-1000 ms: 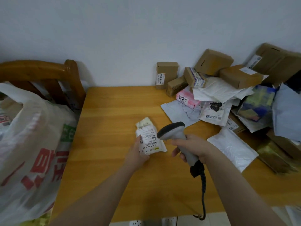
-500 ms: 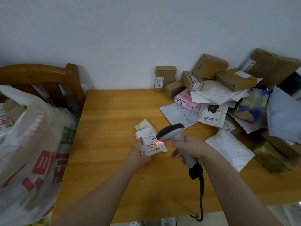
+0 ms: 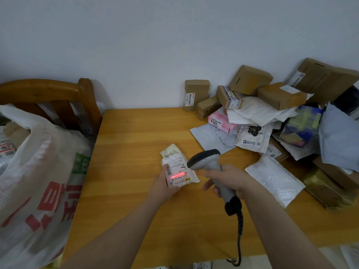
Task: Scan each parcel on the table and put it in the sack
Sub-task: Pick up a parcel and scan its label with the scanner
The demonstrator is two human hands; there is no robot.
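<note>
Left hand (image 3: 163, 186) grips small white parcel (image 3: 177, 168) by its near-left edge, above the desk (image 3: 136, 144). Right hand (image 3: 229, 180) clasps grey barcode scanner (image 3: 208, 164), just right of parcel; red line on label.

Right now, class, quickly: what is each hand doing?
Left hand: holds the small white parcel.
Right hand: holds the barcode scanner, red line on the label.

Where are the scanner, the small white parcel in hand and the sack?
scanner (image 3: 204, 158): head view, on its head.
small white parcel (image 3: 177, 172): head view, on its label.
sack (image 3: 38, 181): head view, on its printed side wall.
</note>
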